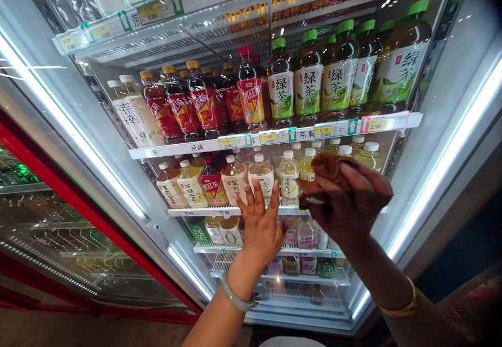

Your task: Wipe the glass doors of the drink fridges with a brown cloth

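Note:
My left hand (262, 227), a pale bangle (236, 293) on its wrist, has its fingers spread and holds nothing. Its fingertips overlap a white-capped tea bottle (260, 170) on the second drink shelf; whether they touch it I cannot tell. Bunched in my right hand (351, 195) is a brown cloth (331, 172), held in front of the right end of that same shelf. A gold bangle (402, 302) circles the right wrist. The cloth and hand hide some of the clear, white-capped bottles (289, 177) behind them.
Above, a shelf edge with price tags (274, 137) carries red-labelled tea bottles (204, 101) and green-capped tea bottles (309, 75). Lower wire shelves (314, 279) hold more bottles. Bright light strips (443, 164) line the cooler's sides. A red door frame (98, 216) stands left.

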Motion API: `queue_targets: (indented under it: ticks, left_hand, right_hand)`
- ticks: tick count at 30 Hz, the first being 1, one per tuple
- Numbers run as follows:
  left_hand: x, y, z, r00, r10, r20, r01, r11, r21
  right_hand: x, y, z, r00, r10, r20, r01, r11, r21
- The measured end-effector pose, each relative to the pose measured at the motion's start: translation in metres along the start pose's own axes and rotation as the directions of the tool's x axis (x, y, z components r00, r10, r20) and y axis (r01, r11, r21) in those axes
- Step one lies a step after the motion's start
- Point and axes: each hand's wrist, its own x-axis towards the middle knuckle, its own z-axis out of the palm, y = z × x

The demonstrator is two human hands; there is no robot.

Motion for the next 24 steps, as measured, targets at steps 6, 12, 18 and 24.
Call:
queue_targets:
  ticks: [6,12,18,24]
  left_hand:
    - [0.0,0.003,0.003,1.0,-0.008,-0.014,0.008,1.0,0.024]
    - [0.0,0.005,0.005,1.0,-0.019,-0.021,0.019,0.999,0.043]
    - [-0.001,0.004,0.005,1.0,-0.02,-0.012,0.021,0.997,0.07]
    - [-0.002,0.002,-0.003,1.0,0.013,0.023,-0.014,0.999,0.047]
  right_hand:
    - [-0.061,-0.004,-0.027,0.985,0.019,0.17,-0.037,0.994,0.101]
    - [-0.024,0.018,-0.009,0.996,0.088,0.004,-0.087,0.99,0.111]
    - [0.011,-0.015,0.015,0.999,-0.032,-0.03,0.037,0.985,0.168]
    - [-0.063,-0.008,-0.02,0.983,-0.082,0.167,0.03,0.956,0.292]
